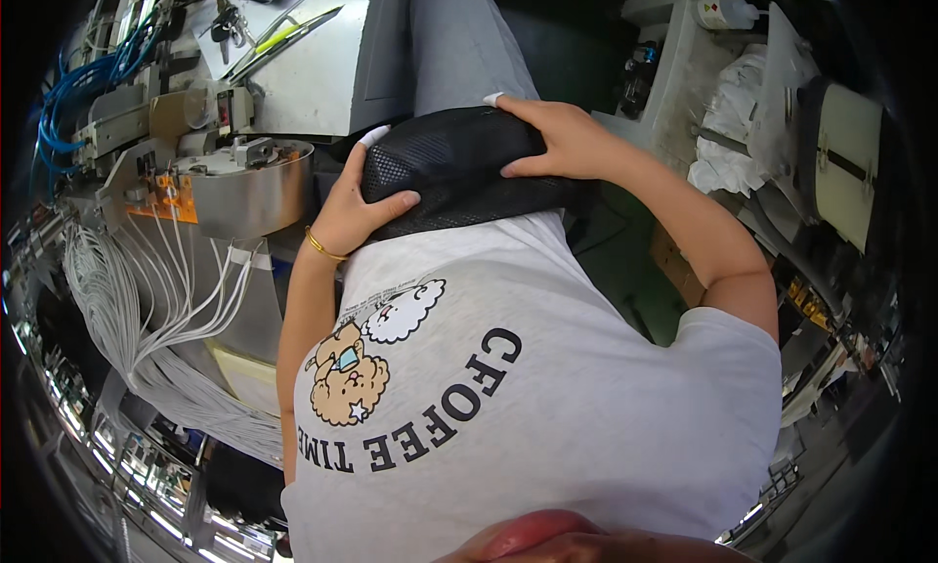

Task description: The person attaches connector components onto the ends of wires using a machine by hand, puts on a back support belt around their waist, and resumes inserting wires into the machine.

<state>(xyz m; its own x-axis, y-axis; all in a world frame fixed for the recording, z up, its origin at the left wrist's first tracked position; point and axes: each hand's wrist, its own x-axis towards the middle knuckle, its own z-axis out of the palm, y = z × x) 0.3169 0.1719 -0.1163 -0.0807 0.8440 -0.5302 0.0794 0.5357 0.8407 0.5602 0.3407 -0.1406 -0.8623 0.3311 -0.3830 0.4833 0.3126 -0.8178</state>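
Observation:
A black mesh pouch lies across my waist, over the lower edge of my light grey T-shirt. My left hand grips its left end, with the thumb on the near face and the fingers round the far side. White covers show on a fingertip of each hand, and a gold bracelet circles my left wrist. At the pouch's right part, my right hand has its thumb pressed on the front and its fingers over the top edge. Whatever the pouch holds is hidden.
On the left stand a round metal fixture, a thick bundle of white cables and coiled blue tubing. Keys and a yellow-green pen rest on the bench. At right, a pale bin holds a white bottle and crumpled white material.

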